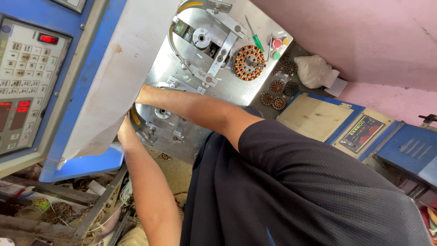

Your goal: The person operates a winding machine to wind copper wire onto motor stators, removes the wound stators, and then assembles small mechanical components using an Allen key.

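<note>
Both my arms reach under a slanted white panel [123, 73] toward a shiny metal winding machine [241, 89]. My left hand [124, 133] shows only its wrist and heel at the panel's lower edge, beside a round metal fixture [159, 119]; its fingers are hidden. My right forearm [182, 105] crosses the metal plate, and that hand is fully hidden behind the panel. A stator with copper windings [248, 63] sits mounted on the plate farther along, away from both hands.
A green-handled screwdriver [256, 40] and coloured push buttons [277, 44] lie by the stator. Several wound stators [277, 93] and a white bag [314, 70] are beyond. A keypad console with red displays [27, 77] is at left. Blue cabinets [362, 132] stand at right.
</note>
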